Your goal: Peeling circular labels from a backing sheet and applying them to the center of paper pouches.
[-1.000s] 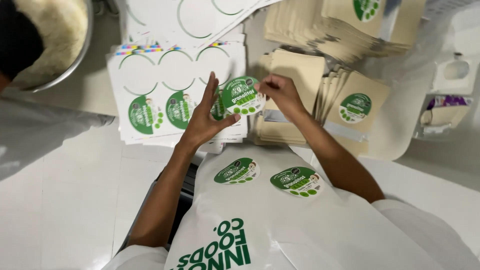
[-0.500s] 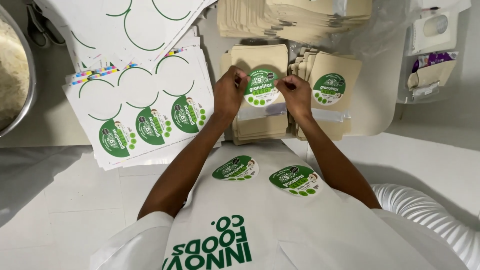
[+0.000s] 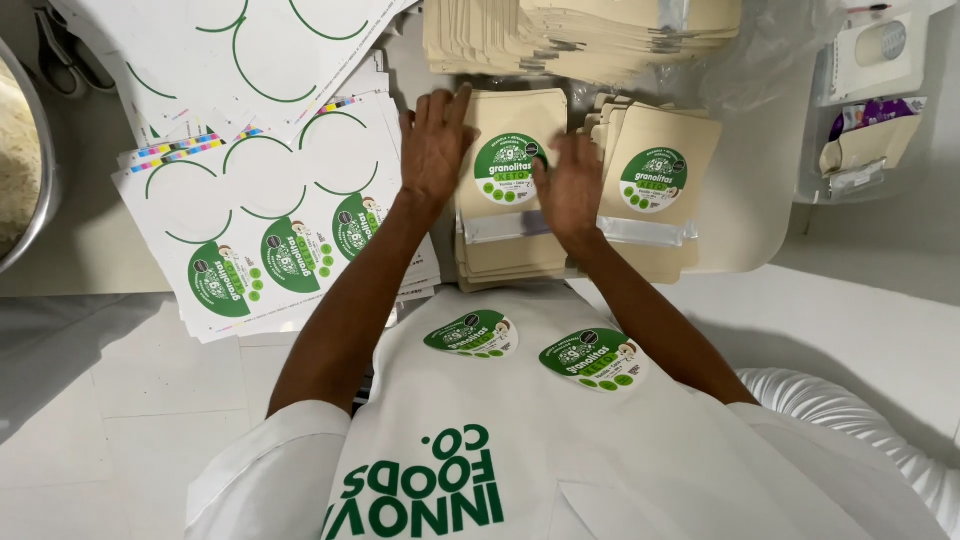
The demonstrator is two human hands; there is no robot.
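A round green sticker lies on the top kraft paper pouch of a small stack. My left hand rests flat on the pouch's left edge, fingers spread. My right hand presses flat beside the sticker on its right, slightly blurred. Neither hand holds anything. A second labelled pouch lies to the right. Two more green stickers cling to my white apron.
A sheet of green round stickers, partly peeled, lies left of the pouches, with more sheets above. A pile of blank pouches sits at the top. A metal bowl stands far left; a white container at right.
The sticker, earlier held up between both hands, now lies stuck on the top pouch. Both hands have opened flat onto the pouch.
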